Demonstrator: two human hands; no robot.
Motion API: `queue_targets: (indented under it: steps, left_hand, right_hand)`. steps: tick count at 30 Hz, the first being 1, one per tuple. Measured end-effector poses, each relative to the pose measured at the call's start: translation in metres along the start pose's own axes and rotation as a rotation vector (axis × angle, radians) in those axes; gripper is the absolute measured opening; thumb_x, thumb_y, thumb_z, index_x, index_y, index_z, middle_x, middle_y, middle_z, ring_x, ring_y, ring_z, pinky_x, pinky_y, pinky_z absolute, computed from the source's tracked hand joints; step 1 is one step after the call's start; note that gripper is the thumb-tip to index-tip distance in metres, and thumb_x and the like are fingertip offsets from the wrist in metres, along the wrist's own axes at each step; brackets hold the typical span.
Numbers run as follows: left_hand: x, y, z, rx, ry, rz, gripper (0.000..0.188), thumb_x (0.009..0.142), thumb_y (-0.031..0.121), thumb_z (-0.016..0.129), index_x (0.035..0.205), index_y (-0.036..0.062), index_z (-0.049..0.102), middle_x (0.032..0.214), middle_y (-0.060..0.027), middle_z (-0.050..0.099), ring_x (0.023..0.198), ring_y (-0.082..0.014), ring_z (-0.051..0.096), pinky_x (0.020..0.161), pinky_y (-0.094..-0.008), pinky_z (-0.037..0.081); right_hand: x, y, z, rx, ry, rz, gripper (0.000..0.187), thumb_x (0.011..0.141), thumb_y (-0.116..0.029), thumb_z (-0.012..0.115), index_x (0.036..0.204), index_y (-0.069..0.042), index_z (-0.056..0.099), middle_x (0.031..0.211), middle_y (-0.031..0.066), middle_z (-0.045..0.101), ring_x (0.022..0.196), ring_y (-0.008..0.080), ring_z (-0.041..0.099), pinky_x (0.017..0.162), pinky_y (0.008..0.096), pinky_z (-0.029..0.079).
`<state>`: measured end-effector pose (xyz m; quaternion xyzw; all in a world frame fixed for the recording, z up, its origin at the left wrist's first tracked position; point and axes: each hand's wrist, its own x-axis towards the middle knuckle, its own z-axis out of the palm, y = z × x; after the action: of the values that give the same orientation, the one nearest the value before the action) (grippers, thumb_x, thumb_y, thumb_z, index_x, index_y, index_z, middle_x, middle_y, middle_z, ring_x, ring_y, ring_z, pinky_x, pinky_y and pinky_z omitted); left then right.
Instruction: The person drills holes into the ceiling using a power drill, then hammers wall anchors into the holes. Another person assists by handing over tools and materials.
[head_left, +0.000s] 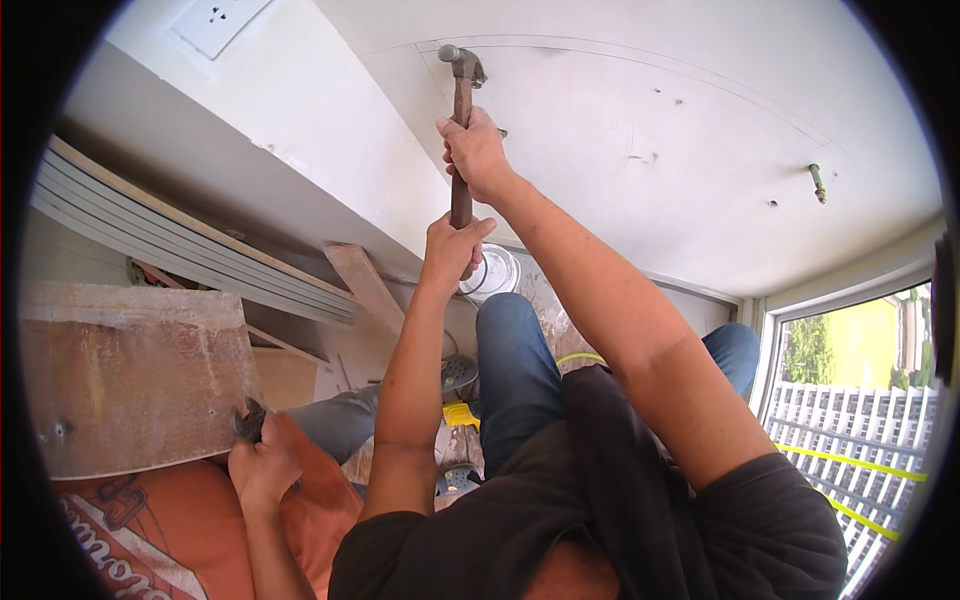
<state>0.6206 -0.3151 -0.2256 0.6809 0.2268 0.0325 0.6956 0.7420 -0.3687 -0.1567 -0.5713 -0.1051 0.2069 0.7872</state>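
Note:
Both of my hands are closed around a claw hammer [461, 205] with a brown wooden handle, held upright against the view of the white wall [600, 90]. My right hand [478, 155] grips the middle of the handle. Below it, my left hand [455, 250] wraps the handle's lower end. The hammer's metal head overlaps the wall near a faint drawn line; whether it touches the wall I cannot tell. A small bolt end [503, 132] shows just beside my right hand. Farther right, a metal anchor bolt [818, 183] sticks out of the wall near several small holes.
At the left a co-worker in an orange shirt [310, 470] holds a wrench-like tool [248, 420] beside a wooden board [140, 380]. Stacked long panels [200, 240] lean behind. A white bucket [495, 268] stands below my hands; a yellow object [461, 414] lies on the floor. A window [850, 350] is right.

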Motion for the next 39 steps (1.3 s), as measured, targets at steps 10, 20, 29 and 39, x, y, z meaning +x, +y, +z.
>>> queue_targets:
  steps: [10, 20, 29, 39]
  left_hand:
    - [-0.015, 0.009, -0.003, -0.061, 0.043, -0.055, 0.026, 0.080, 0.014, 0.079, 0.083, 0.0049, 0.055, 0.061, -0.0002, 0.052, 0.047, -0.0090, 0.047, 0.045, -0.0231, 0.039]
    - [0.057, -0.048, -0.006, 0.138, 0.219, 0.285, 0.027, 0.077, 0.017, 0.082, 0.081, 0.0004, 0.061, 0.065, -0.0024, 0.059, 0.054, -0.0110, 0.055, 0.051, -0.0271, 0.045]
    - [-0.075, -0.091, 0.042, 0.669, 0.169, 0.291, 0.037, 0.075, 0.036, 0.078, 0.084, 0.0037, 0.065, 0.075, -0.0171, 0.068, 0.073, -0.0381, 0.067, 0.068, -0.0469, 0.053]
    - [-0.171, -0.145, 0.093, 0.886, -0.155, 0.313, 0.034, 0.075, 0.034, 0.076, 0.090, 0.0058, 0.064, 0.087, -0.0173, 0.068, 0.083, -0.0376, 0.067, 0.072, -0.0466, 0.052]
  right_hand:
    - [0.001, 0.000, 0.000, 0.110, -0.002, 0.087, 0.018, 0.092, -0.015, 0.063, 0.097, -0.008, 0.048, 0.074, 0.0026, 0.052, 0.060, 0.0124, 0.051, 0.054, 0.0304, 0.046]
    - [0.002, 0.002, -0.016, -0.055, -0.133, -0.105, 0.015, 0.092, -0.015, 0.064, 0.097, -0.004, 0.056, 0.083, 0.0062, 0.063, 0.078, 0.0142, 0.060, 0.075, 0.0301, 0.049]
    - [-0.121, 0.010, -0.091, 0.214, -0.028, -0.054, 0.024, 0.097, -0.027, 0.064, 0.106, -0.006, 0.059, 0.077, 0.0009, 0.055, 0.075, 0.0154, 0.057, 0.073, 0.0346, 0.050]
    - [-0.248, 0.052, -0.221, 0.525, 0.458, 0.276, 0.039, 0.096, -0.040, 0.064, 0.072, -0.015, 0.048, 0.055, -0.0033, 0.034, 0.050, 0.0141, 0.037, 0.062, 0.0370, 0.043]
